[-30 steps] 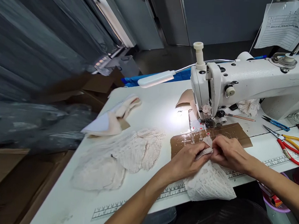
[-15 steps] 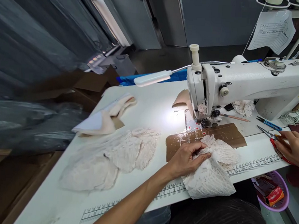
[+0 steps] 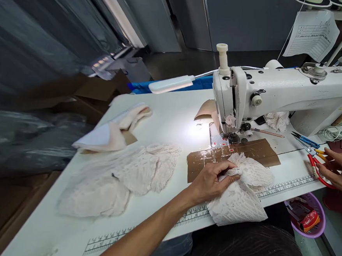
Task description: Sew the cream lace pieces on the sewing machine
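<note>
My left hand [image 3: 211, 181] pinches gathered white lace fabric [image 3: 236, 202] at the table's front edge, before the sewing machine. The fabric hangs partly over the edge, bunched at my fingertips. At the right, my right hand [image 3: 340, 169] has its fingers apart over the handles of red-handled scissors [image 3: 314, 166]. The scissors lie on the table, blades toward the machine; a yellow-orange part shows by my fingertips. Beside the blades rest blue-handled snips [image 3: 306, 140].
The white sewing machine [image 3: 282, 89] stands behind a brown sheet [image 3: 263, 150]. More lace pieces [image 3: 144, 173] and folded pale fabric [image 3: 112, 135] lie to the left. A lamp [image 3: 171, 84] reaches over the table. Below the edge sits a purple basket [image 3: 320, 224].
The view has shifted slightly. My right hand has moved a little to the right relative to the scissors, exposing more of the handles. My left hand keeps its pinch on the lace.
</note>
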Tool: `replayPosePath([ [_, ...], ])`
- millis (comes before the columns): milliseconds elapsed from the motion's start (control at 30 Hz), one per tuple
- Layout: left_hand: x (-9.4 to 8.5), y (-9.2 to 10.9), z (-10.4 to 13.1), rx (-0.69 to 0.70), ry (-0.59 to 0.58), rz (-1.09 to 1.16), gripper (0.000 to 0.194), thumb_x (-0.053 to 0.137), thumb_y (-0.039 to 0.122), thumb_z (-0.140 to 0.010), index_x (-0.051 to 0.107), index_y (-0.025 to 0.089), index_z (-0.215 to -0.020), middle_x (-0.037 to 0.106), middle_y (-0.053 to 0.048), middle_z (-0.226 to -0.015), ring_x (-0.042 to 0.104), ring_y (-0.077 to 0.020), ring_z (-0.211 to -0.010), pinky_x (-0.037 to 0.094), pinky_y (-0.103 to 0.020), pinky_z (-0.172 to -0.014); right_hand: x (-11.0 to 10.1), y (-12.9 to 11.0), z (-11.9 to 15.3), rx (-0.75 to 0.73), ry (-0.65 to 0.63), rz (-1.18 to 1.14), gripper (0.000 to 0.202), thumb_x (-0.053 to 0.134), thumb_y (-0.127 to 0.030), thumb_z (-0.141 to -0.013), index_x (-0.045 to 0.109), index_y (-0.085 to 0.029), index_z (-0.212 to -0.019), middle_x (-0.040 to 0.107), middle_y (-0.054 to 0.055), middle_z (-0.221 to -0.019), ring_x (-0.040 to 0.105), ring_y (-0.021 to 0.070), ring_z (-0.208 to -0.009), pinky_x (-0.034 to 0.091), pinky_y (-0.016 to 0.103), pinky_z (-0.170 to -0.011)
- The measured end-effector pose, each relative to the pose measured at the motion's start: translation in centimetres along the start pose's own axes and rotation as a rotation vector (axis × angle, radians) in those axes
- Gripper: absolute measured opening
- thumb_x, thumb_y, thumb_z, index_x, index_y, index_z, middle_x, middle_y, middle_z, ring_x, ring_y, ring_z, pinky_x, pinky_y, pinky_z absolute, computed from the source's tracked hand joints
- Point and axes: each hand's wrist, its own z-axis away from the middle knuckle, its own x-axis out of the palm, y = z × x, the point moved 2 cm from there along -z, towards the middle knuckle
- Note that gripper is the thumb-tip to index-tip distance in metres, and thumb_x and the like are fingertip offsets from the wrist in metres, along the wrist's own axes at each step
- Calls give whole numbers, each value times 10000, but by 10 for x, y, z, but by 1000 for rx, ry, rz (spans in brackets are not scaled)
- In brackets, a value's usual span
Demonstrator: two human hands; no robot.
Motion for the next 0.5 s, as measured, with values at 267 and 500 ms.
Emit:
replayPosePath([
  [267, -1, 0, 1, 25, 9, 14, 199, 597, 336, -888, 691, 165, -920, 637, 12, -678, 426, -85, -521, 347, -215, -517, 31, -110, -2, -268, -362, -442, 490, 654, -297, -822, 601, -175, -1294, 738, 107, -1116, 726, 200, -844, 597, 328, -742],
  [500, 0, -3, 1, 24, 11, 33, 206, 607, 323, -878, 701, 163, -969, 678, -9, -728, 483, -98, -558, 373, -225, -542, 45, -135, -7, -426, -312, -60, 472, 644, -584, -851, 588, -166, -1065, 688, 23, -713, 578, 150, -495, 349, 254, -448],
])
